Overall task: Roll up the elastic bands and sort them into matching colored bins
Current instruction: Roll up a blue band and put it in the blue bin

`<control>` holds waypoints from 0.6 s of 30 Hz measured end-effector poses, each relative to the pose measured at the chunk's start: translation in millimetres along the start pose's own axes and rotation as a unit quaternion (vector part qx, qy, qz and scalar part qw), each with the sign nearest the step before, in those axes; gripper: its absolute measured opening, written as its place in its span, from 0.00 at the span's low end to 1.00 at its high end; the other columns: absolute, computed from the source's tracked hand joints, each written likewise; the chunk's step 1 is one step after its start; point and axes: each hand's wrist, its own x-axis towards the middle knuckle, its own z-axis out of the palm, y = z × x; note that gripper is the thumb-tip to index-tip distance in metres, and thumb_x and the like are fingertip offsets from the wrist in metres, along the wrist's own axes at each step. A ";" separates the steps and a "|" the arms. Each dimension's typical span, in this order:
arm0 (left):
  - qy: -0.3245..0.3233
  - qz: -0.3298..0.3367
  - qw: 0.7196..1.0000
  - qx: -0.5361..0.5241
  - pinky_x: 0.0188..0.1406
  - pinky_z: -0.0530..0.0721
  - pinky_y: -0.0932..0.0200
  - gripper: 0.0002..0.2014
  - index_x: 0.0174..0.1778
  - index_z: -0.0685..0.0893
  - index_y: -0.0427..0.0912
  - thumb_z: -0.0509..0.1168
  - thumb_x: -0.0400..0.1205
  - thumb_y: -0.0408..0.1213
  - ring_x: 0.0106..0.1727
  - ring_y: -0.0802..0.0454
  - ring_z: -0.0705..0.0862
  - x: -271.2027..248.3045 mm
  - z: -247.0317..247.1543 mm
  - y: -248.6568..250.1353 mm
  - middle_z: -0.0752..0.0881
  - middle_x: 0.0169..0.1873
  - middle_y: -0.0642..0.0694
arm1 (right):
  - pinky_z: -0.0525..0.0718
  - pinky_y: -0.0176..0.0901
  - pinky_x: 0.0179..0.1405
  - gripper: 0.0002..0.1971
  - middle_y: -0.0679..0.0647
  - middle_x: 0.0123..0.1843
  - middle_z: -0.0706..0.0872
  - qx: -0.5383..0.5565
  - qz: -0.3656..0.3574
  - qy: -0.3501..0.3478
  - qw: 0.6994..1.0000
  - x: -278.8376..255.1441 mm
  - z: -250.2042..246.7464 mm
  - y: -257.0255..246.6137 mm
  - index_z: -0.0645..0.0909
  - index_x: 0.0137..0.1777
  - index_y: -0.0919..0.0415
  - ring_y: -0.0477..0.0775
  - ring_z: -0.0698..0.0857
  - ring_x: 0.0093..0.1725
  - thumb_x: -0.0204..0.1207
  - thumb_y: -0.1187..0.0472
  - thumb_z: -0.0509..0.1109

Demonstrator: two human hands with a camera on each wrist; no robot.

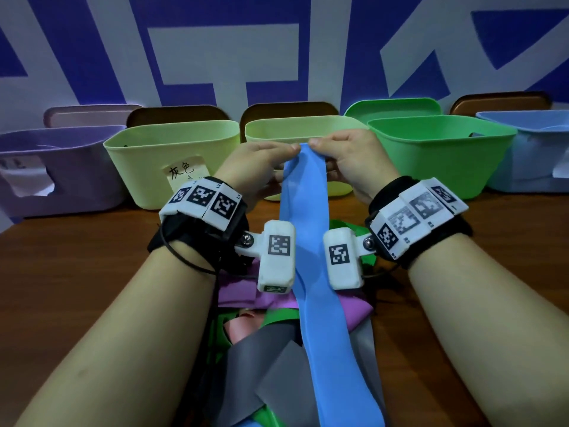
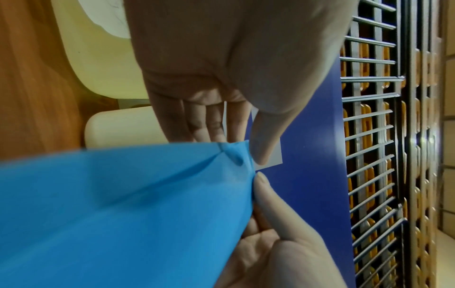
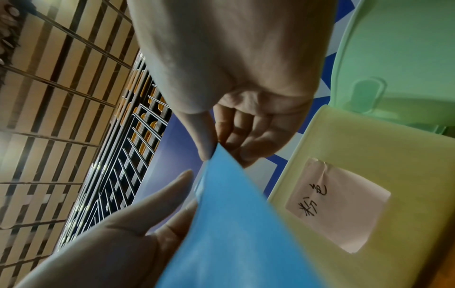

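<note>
A long blue elastic band (image 1: 311,272) hangs flat from my two hands down onto a pile of bands on the table. My left hand (image 1: 291,147) pinches the left corner of its top end. My right hand (image 1: 315,143) pinches the right corner. In the left wrist view the left hand (image 2: 243,154) holds the band (image 2: 123,204) between thumb and fingers, creasing the corner. In the right wrist view the right hand (image 3: 214,150) does the same on the band's (image 3: 234,224) edge. The blue bin (image 1: 535,167) stands at the far right.
A row of bins lines the table's back: purple bin (image 1: 61,186), yellow bin (image 1: 147,180) with a label, second yellow bin (image 1: 277,126), green bin (image 1: 440,167). Purple (image 1: 240,294), grey (image 1: 271,365) and green (image 1: 268,417) bands lie piled under my forearms.
</note>
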 end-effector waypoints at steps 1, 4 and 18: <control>0.004 0.007 1.000 0.005 0.26 0.81 0.66 0.06 0.42 0.87 0.42 0.68 0.82 0.38 0.29 0.56 0.87 0.0 0.9 0.6 0.89 0.33 0.48 | 0.80 0.38 0.26 0.09 0.55 0.32 0.84 -0.018 -0.003 0.005 1.000 0.9 -1.0 -0.7 0.86 0.40 0.66 0.46 0.80 0.26 0.77 0.61 0.72; 0.010 0.035 0.999 0.018 0.30 0.83 0.66 0.06 0.42 0.87 0.42 0.67 0.83 0.38 0.33 0.57 0.88 -2.6 2.2 6.5 0.90 0.34 0.49 | 0.72 0.33 0.19 0.10 0.52 0.25 0.79 -0.024 -0.025 0.008 0.999 -1.4 -2.8 -9.3 0.85 0.35 0.61 0.44 0.73 0.20 0.78 0.60 0.72; 0.007 0.151 0.988 0.038 0.23 0.73 0.68 0.10 0.38 0.83 0.43 0.63 0.85 0.37 0.23 0.60 0.76 -90.5 18.1 115.9 0.79 0.29 0.48 | 0.73 0.30 0.24 0.12 0.41 0.18 0.79 0.028 -0.190 0.062 0.979 -62.0 -26.2 -126.7 0.84 0.31 0.56 0.37 0.75 0.20 0.77 0.60 0.72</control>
